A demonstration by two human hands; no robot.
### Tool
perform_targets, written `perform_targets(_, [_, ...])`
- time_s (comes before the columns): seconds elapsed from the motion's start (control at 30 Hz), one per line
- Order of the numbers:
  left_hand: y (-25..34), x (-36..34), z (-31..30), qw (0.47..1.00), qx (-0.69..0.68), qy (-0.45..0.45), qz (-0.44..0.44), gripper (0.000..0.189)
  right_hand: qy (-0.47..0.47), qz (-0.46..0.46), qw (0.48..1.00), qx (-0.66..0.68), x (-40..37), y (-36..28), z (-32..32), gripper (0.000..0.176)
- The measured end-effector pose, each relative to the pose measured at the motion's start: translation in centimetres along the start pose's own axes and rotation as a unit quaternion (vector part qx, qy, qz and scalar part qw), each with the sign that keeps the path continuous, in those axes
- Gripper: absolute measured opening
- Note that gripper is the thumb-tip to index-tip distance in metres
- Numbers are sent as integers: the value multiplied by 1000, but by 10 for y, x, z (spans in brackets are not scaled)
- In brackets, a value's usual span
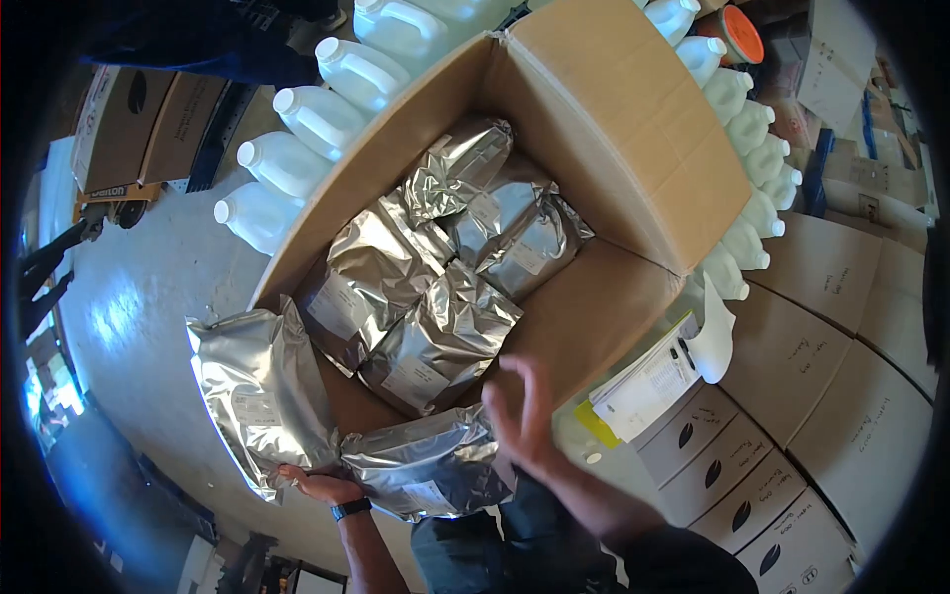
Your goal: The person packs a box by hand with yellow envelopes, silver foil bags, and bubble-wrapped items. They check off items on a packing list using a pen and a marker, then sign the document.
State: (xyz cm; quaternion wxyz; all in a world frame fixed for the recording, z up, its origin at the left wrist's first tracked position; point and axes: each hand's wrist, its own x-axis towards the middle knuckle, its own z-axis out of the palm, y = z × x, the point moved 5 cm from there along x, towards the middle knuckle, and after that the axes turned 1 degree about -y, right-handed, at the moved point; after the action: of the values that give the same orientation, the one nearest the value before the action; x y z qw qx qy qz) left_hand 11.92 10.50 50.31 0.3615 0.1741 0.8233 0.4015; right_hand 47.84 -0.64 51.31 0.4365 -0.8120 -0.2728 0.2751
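Note:
A large open cardboard box [618, 119] holds several shiny silver foil bags [440, 342] with small white labels. At its left corner, a labelled foil bag [262, 391] overlaps the rim, and my left hand [322, 485] grips its lower end, palm up. Another foil bag [421, 465] lies across the near side of the box, close to my body. My right hand [520, 416] hovers over the right end of that near bag, fingers apart and slightly blurred, with nothing held in them.
White plastic jugs [366, 74] line the far left and right sides of the box. Papers with a pen [648, 381] lie to the right. Stacked cartons [782, 361] fill the right side. Concrete floor [148, 287] shows on the left, with more boxes [129, 129] beyond.

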Motion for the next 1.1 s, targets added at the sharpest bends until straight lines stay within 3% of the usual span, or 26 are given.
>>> perform_targets(0.03, [-20, 30, -24, 1000, -21, 8, -10, 88, -17, 81, 993, 81, 26, 29, 12, 37])
perform_targets(0.07, [-12, 16, -14, 1000, -3, 20, 10, 88, -33, 161, 973, 160, 54, 57, 26, 33])
perform_targets(0.1, [-2, 2, -3, 999, 16, 33, 30, 88, -19, 185, 971, 150, 93, 71, 35, 30])
perform_targets(0.17, [-7, 9, -7, 999, 9, 17, 38, 91, -25, 98, 994, 30, 161, 115, 68, 48])
perform_targets(0.27, [-15, 30, -25, 1000, 5, 12, 1, 93, 49, -51, 994, -79, 241, 145, 125, 53])
perform_targets(0.3, [-1, 6, -4, 1000, -10, -10, 22, 92, 58, -28, 992, -111, 245, 148, 144, 55])
perform_targets(0.33, [6, -6, 10, 998, -22, -33, 43, 92, 68, -3, 988, -142, 245, 145, 161, 57])
perform_targets(0.43, [4, 9, -12, 996, 44, -25, 78, 90, -74, 30, 986, -144, 186, 148, 230, 74])
perform_targets(0.53, [4, 8, -5, 997, -12, -41, 68, 88, -116, 140, 982, -52, 139, 137, 222, 77])
perform_targets(0.57, [3, 11, -5, 997, -10, -48, 66, 88, -111, 139, 983, -48, 137, 132, 218, 77])
perform_targets(0.63, [3, 15, -8, 995, 14, -47, 92, 87, -189, 174, 966, -38, 127, 126, 218, 79])
perform_targets(0.67, [5, 16, -9, 991, 35, -36, 120, 87, -181, 173, 968, -35, 120, 125, 215, 79])
perform_targets(0.7, [4, 13, -6, 995, 10, -32, 92, 87, -87, 124, 980, -130, 115, 123, 204, 78])
perform_targets(0.73, [5, 14, -11, 989, 90, -17, 114, 87, 7, 76, 972, -223, 109, 122, 194, 77])
perform_targets(0.77, [7, 14, -16, 976, 173, 1, 133, 87, 13, 78, 972, -220, 107, 129, 183, 77])
perform_targets(0.8, [9, 13, -19, 956, 251, 22, 150, 87, -7, 153, 961, -232, 102, 147, 170, 72])
perform_targets(0.83, [8, 16, -20, 949, 282, 25, 138, 88, -29, 226, 943, -241, 99, 160, 164, 68])
perform_targets(0.87, [9, 17, -20, 947, 291, 23, 135, 88, -28, 229, 944, -237, 100, 156, 163, 68])
perform_targets(0.93, [9, 18, -19, 942, 308, 19, 129, 90, -209, 312, 919, -119, 94, 158, 178, 61])
perform_targets(0.97, [10, 17, -14, 942, 312, 5, 122, 89, -172, 280, 930, -163, 93, 141, 180, 48])
perform_targets(1.0, [11, 19, -14, 948, 294, 3, 121, 89, -172, 286, 929, -161, 86, 131, 183, 48])
perform_targets(1.1, [9, 23, -12, 967, 222, 4, 127, 89, 4, 169, 970, -174, 78, 89, 166, 28])
